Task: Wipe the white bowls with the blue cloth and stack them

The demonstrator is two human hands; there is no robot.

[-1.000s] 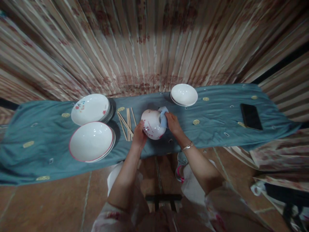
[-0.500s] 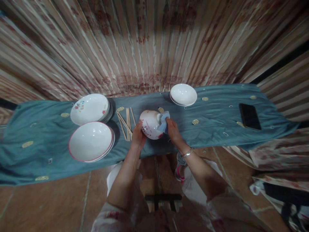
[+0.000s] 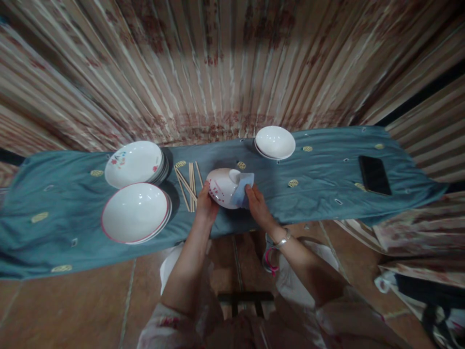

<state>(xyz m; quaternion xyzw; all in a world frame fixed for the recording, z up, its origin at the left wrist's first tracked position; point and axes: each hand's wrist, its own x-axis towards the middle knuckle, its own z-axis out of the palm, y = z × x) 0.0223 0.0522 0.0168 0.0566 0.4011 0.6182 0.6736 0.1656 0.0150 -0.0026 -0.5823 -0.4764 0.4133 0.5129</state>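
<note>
A white bowl (image 3: 221, 188), glossy and marked in red on its outer side, is held tilted and bottom-up over the middle of a table (image 3: 319, 194) draped in blue-green fabric with yellow motifs. We see the pale foot ring facing upward, beside a light blue cloth (image 3: 241, 191) draped across the bowl's right side. The fingers of the left hand (image 3: 206, 206) are closed around the bowl's left edge; the fingers of the right hand (image 3: 258, 206) are bent and gripping the blue cloth against the bowl. We cannot tell whether the bowl touches the tabletop. Just left of it we find loose chopsticks (image 3: 191, 190), some crossed, then a stack of flower-decorated dishes (image 3: 136, 162) behind a stack of red-rimmed bowls (image 3: 135, 213). Toward the rear and right sit nested small white bowls (image 3: 275, 141); farther right lies a flat black object (image 3: 375, 175).
</note>
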